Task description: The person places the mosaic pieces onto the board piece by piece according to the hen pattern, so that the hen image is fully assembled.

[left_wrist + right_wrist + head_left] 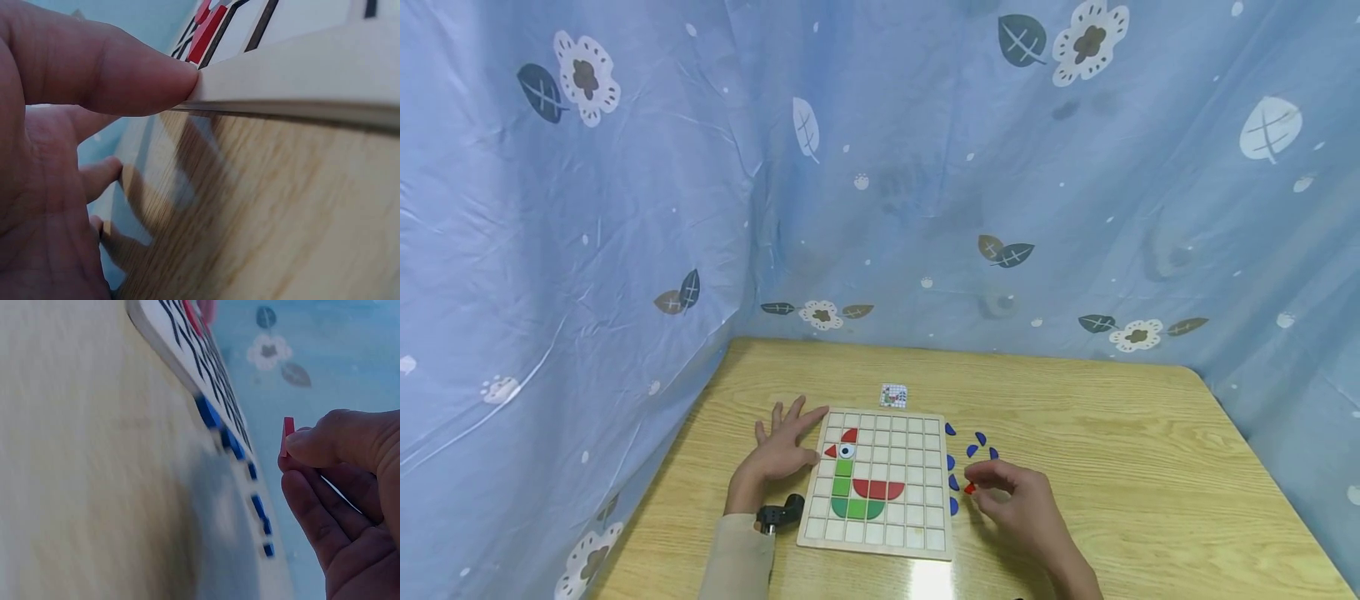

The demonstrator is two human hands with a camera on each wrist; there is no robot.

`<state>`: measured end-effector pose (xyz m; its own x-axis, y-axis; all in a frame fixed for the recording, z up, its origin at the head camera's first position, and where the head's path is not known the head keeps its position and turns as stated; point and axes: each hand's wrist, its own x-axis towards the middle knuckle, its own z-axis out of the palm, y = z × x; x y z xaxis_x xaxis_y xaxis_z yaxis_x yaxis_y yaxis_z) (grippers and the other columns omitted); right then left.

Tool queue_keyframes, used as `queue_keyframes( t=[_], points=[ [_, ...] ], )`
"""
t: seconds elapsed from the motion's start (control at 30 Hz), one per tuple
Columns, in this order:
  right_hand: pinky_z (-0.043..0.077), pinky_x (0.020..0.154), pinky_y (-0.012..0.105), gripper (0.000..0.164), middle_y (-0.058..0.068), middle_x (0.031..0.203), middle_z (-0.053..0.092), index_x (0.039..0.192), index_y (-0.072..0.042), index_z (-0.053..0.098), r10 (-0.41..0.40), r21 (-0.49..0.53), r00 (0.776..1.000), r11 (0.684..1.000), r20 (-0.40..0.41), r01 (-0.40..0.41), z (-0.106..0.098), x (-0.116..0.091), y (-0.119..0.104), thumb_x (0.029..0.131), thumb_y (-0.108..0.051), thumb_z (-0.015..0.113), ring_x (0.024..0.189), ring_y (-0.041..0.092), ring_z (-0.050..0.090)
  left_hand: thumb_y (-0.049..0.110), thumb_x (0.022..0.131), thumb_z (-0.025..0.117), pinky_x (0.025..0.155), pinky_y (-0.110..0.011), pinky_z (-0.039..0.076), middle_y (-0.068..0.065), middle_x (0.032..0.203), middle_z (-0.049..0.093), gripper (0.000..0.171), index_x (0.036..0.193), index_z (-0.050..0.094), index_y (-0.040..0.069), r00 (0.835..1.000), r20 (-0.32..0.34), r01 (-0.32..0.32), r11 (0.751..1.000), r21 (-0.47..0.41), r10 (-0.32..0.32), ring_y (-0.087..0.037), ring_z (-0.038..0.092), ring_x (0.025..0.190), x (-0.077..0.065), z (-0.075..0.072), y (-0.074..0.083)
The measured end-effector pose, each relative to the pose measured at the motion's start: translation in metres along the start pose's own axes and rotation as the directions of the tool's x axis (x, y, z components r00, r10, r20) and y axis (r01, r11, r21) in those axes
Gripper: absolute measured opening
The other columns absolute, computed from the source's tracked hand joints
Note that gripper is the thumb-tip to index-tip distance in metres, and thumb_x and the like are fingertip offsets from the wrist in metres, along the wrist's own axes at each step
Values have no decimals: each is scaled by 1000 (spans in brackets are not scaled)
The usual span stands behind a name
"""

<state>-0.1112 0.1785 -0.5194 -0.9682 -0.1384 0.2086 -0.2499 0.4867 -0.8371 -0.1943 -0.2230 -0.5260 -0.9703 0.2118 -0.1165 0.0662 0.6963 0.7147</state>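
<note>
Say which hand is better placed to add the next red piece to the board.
Probably the right hand: it pinches the red piece just off the right side of the board, near the blue pieces. The left hand, holding no piece, touches the board's left edge, better placed to steady it.

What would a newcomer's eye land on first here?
Probably the red-and-green bird laid out on the board. Next, the right hand, pinching a small red piece near the loose blue pieces at the board's right. Behind everything hangs a blue flowered curtain.
</note>
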Motion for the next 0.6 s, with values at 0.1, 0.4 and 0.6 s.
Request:
queue_keyframes(
  t=[0.1, 0.4, 0.6],
  points=[
    [66, 87, 28, 30, 0, 105, 85, 106, -11, 83, -52, 10, 998, 999, 38, 52, 12, -2, -4, 86, 11, 81, 95, 8, 79, 7, 79, 73, 121, -81, -22, -26, 183, 10, 90, 165, 51, 18, 1000, 5, 12, 1000, 7, -12, -58, -16, 165, 0, 0, 0],
    [66, 85, 31, 27, -1, 105, 84, 108, -11, 83, -110, 14, 983, 994, 148, 109, 49, -2, -22, 87, 7, 80, 94, 4, 77, 8, 79, 73, 122, -81, -22, -25, 183, 10, 90, 165, 51, 19, 1000, 2, 19, 1000, 9, -19, -57, -15, 166, 1, -1, 1],
    [63, 88, 28, 28, -4, 104, 84, 110, -12, 84, -126, 58, 966, 992, 226, 116, 72, 0, -35, 89, 6, 78, 92, 6, 73, 7, 79, 73, 121, -82, -21, -26, 183, 11, 89, 165, 51, 18, 1000, -3, 14, 1000, 10, -14, -59, -15, 165, 2, 0, 0]
  ],
)
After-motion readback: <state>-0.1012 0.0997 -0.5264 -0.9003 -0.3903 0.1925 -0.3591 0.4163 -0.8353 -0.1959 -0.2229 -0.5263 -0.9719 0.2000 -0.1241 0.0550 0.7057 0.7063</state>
